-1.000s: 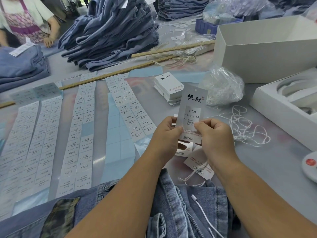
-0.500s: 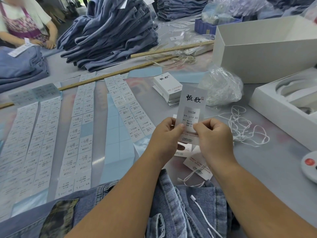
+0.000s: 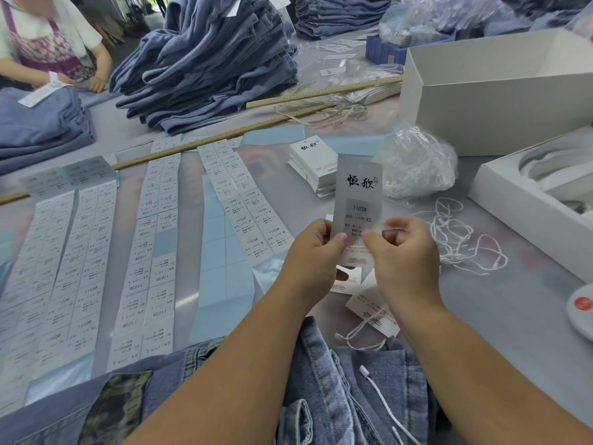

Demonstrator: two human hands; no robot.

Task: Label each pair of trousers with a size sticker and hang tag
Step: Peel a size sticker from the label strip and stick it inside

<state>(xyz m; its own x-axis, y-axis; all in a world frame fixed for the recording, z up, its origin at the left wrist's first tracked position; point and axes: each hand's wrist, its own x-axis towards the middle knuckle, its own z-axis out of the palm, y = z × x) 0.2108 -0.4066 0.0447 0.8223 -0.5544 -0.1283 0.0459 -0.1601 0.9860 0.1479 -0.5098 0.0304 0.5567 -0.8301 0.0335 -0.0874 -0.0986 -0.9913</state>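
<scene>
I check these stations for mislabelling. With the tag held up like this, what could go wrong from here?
1. The hang tag carries an XS sticker, while the sticker strips beside it hold M, L and XL, so a size mix-up seems possible.
2. Both hands, left and right, pinch the tag's lower part and could smudge or crease the sticker.
3. The loose white strings lie tangled and may snag.

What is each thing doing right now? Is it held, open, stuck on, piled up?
Hang tag: upright, pinched by both hands, sticker on it.
Left hand: grips the tag's left edge.
Right hand: fingers at the tag's right edge, blurred.
Sticker strips: flat on the table, some stickers gone.
Tag stack: piled.
Strings: loose, tangled.
White box: open.
Jeans: lying nearest, below the hands.
Trouser pile: folded, stacked.
</scene>
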